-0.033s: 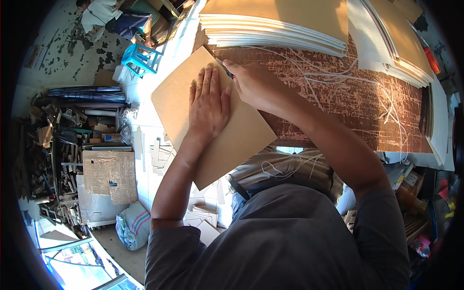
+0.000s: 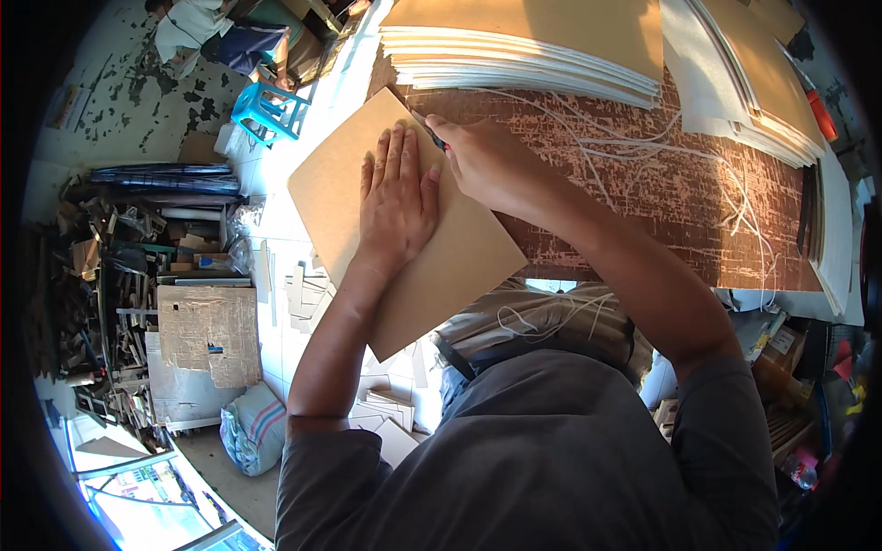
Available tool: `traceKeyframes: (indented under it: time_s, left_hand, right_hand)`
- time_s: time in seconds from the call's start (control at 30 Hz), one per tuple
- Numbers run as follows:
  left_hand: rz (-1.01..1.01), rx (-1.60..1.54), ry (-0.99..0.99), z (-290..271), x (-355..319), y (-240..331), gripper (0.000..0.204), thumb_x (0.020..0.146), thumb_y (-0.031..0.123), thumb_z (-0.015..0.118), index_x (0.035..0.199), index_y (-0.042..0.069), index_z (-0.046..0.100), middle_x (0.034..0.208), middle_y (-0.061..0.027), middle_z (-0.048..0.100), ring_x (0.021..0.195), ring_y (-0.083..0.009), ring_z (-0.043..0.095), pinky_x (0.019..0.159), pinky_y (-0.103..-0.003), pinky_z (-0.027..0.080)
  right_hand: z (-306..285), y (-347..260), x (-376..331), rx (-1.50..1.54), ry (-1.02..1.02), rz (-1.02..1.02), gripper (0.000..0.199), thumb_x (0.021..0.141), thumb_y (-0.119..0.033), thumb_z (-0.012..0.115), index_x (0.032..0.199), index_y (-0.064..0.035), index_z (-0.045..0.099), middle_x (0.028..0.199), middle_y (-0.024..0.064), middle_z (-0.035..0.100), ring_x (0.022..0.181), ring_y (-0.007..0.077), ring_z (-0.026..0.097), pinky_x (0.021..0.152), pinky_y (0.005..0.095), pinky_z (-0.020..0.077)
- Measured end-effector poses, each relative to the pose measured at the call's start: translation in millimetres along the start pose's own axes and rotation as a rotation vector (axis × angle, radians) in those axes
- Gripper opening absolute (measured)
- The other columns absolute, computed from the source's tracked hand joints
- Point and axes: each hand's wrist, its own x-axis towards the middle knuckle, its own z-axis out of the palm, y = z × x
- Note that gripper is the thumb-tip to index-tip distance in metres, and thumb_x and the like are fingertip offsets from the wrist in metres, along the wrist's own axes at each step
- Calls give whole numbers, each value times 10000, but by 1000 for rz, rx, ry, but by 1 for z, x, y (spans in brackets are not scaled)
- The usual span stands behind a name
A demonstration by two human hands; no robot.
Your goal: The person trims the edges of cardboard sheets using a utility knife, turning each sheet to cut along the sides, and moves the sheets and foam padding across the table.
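Observation:
A tan sheet of board (image 2: 459, 266) lies slantwise over the left end of the brown worktable (image 2: 643, 211), its lower part reaching past the edge. Flat on the sheet, fingers stretched out, rests my left hand (image 2: 397, 197). My right hand (image 2: 482, 161) is closed around a utility knife (image 2: 435, 138) at the sheet's upper right edge. Only a dark and red bit of the knife shows beside the fingers; most of its handle is hidden in the grip.
A thick stack of tan boards (image 2: 524, 41) lies at the table's far side, with another stack (image 2: 763, 83) to the right. White string (image 2: 634, 145) trails over the tabletop. Leftward stand a blue stool (image 2: 262, 115), a seated person (image 2: 197, 32) and scrap wood (image 2: 92, 275). Offcuts (image 2: 308, 294) litter the floor.

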Motion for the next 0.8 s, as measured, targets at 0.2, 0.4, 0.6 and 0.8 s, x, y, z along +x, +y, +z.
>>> traceKeyframes:
  time_s: [0.2,0.4,0.6,0.8]
  left_hand:
    - [7,10,6,0,-1,0,667,1129,398,348,1639,-27,287,1710,-247,282,1612,-408,202,1308,-535,138]
    - [10,23,9,-1,-2,0,665,1130,395,346,1640,-28,284,1711,-247,281,1612,-409,202,1307,-537,137]
    - [-17,34,-41,-1,0,0,703,1124,430,319,1657,-21,243,1742,-206,224,1628,-374,161,1319,-530,106]
    - [-26,20,-45,-2,0,1,703,1122,427,325,1655,-25,245,1741,-209,227,1627,-375,166,1318,-533,109]
  right_hand:
    - [-7,-3,-13,45,-44,30,450,1001,-40,583,1440,61,570,899,307,697,803,450,707,735,516,543]
    - [-14,-10,-22,67,-91,79,450,1014,-58,581,1450,52,564,895,303,699,789,446,703,734,515,540]
    - [-23,-16,-33,64,-121,126,457,1026,-71,575,1472,25,558,940,299,705,837,444,702,768,512,542]
    - [-28,-20,-48,67,-152,153,463,1030,-78,577,1482,19,551,1007,295,708,898,442,700,815,513,542]
